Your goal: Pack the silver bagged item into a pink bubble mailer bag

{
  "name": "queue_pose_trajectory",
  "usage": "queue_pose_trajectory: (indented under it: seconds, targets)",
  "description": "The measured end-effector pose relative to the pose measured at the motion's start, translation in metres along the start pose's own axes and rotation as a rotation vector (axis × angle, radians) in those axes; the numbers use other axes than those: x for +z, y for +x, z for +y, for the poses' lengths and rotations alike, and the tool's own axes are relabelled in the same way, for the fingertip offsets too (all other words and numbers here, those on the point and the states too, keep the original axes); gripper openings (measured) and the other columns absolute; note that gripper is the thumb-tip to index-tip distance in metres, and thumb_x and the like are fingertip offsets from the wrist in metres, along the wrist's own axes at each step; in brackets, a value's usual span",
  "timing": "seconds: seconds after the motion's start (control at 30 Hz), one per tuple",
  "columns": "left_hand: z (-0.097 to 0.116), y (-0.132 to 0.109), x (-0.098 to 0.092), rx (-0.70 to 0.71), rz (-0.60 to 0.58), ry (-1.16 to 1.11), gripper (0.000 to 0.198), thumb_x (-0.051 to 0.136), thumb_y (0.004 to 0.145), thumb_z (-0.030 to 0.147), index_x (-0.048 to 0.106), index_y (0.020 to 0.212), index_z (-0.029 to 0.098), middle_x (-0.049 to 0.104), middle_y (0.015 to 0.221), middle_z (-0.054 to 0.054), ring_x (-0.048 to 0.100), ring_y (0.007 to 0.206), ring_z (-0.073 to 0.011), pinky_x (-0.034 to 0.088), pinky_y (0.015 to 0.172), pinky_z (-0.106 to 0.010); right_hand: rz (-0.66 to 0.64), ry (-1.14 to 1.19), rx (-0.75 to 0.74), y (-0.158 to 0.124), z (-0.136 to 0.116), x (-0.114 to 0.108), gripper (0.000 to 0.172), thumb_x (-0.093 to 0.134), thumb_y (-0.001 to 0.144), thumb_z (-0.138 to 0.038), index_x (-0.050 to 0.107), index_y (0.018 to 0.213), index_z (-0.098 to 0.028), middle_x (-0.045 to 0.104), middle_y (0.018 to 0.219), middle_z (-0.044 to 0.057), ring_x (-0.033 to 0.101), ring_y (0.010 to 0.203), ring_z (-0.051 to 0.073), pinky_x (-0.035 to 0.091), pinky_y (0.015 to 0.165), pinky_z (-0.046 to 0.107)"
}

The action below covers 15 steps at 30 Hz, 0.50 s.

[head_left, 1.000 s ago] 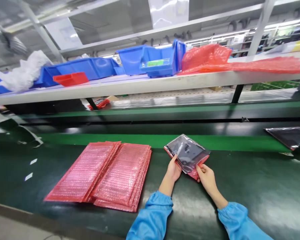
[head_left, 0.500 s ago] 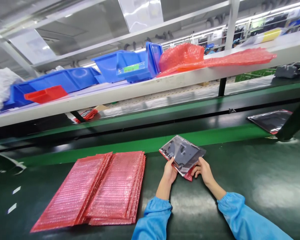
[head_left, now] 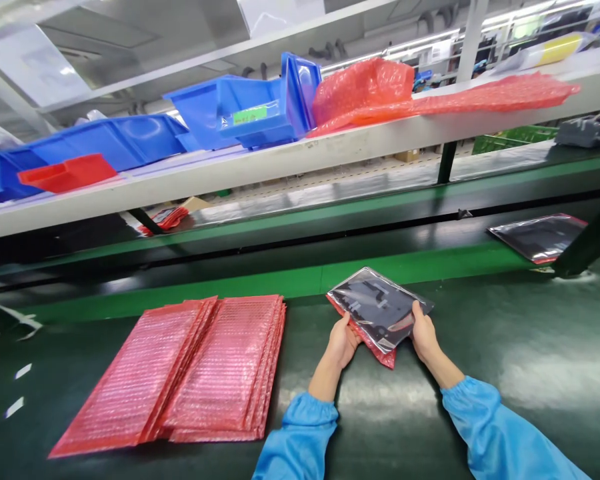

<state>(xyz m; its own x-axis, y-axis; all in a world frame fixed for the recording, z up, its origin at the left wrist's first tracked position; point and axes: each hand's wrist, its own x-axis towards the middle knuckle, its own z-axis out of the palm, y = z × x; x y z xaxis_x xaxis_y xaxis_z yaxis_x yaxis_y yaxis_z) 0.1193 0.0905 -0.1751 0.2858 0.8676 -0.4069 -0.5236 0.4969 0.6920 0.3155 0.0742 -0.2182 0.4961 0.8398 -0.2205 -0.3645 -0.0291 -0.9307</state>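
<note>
A flat dark panel in a clear plastic sleeve (head_left: pixel 373 301) is held tilted above the dark green work surface. Beneath it a red bubble-wrap bag (head_left: pixel 385 358) shows along the lower left edge. My left hand (head_left: pixel 343 341) grips the left side, thumb on top, with its fingers under the red bag. My right hand (head_left: pixel 424 333) is closed on the right edge of the sleeved panel, thumb on top and the other fingers partly hidden. To the left lie two overlapping stacks of red bubble-wrap bags (head_left: pixel 240 360).
Another sleeved dark panel (head_left: pixel 540 235) lies at the right beside a dark post (head_left: pixel 590 240). Above, a white shelf (head_left: pixel 220 172) carries blue bins (head_left: pixel 260 120), a red tray (head_left: pixel 70 173) and loose red bubble wrap (head_left: pixel 365 93). A green strip (head_left: pixel 300 283) runs behind the hands.
The sleeved panel has shifted right and shows flatter. My right hand has moved from its lower corner, near the red bag, up to its right edge. The camera view has moved slightly.
</note>
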Motion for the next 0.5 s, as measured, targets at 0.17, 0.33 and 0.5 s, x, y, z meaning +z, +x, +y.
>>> queue_pose_trajectory:
  seconds: [0.17,0.33,0.5]
  targets:
    - [0.000,0.004,-0.001,0.043,0.035,-0.018,0.024,0.062,0.098,0.029,0.075,0.101,0.009,0.081,0.096,-0.015,0.077,0.081,-0.0232,0.062,0.083,-0.036,0.110,-0.007,-0.056,0.012,0.004,-0.009,0.069,0.060,0.077,-0.083,0.070,0.086,-0.015,0.077,0.087,0.013,0.074,0.084,0.029,0.059,0.067,0.031]
    - [0.003,0.005,-0.003,0.172,0.101,-0.050,0.027,0.069,0.090,0.029,0.077,0.106,0.008,0.080,0.112,-0.018,0.077,0.104,-0.0296,0.055,0.105,-0.042,0.242,-0.054,-0.156,0.027,0.000,-0.032,0.069,0.055,0.079,-0.084,0.066,0.090,-0.016,0.075,0.086,0.012,0.073,0.084,0.028,0.059,0.064,0.031]
    - [0.007,0.001,-0.004,0.264,0.088,-0.064,0.031,0.080,0.081,0.035,0.080,0.097,0.009,0.080,0.107,-0.018,0.078,0.099,-0.0325,0.058,0.098,-0.044,0.369,-0.201,-0.219,0.047,-0.010,-0.071,0.071,0.047,0.081,-0.083,0.064,0.104,-0.018,0.073,0.093,0.014,0.073,0.091,0.032,0.063,0.067,0.039]
